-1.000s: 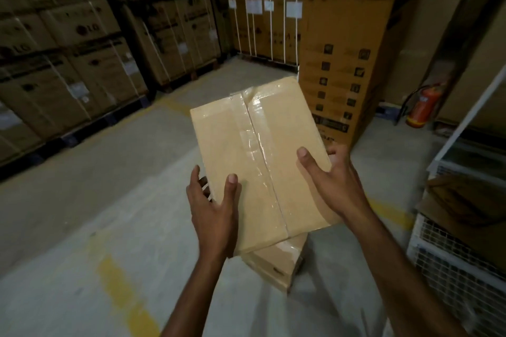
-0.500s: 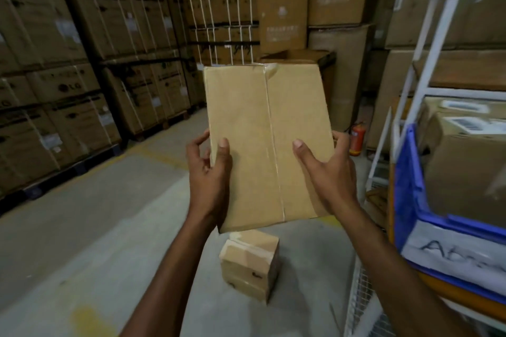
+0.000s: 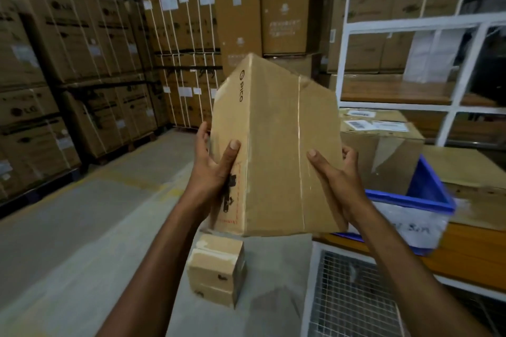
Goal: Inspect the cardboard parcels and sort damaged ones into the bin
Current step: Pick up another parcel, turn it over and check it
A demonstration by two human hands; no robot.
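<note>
A tan parcel (image 3: 273,145) with black print and red dashes, perhaps; the bin (image 3: 427,186) is blue.

Hands: two, left hand (image 3: 216,169) and right hand (image 3: 336,175).
Held parcel (image 3: 276,150): one.
Floor parcels (image 3: 216,268): apparently two, stacked.
Blue bin (image 3: 425,186): one.
Labelled parcels (image 3: 383,156): two.
White rack (image 3: 341,68): one.
Stacked cartons (image 3: 82,63): too many to count.

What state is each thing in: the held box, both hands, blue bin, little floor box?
Brown cardboard parcel: held up, taped shut, top corner looks crumpled.
Left hand: gripping the parcel's left side.
Right hand: gripping its right edge.
Blue plastic bin: on the shelf, open-topped.
Small taped cardboard box: closed, standing on the floor.
</note>
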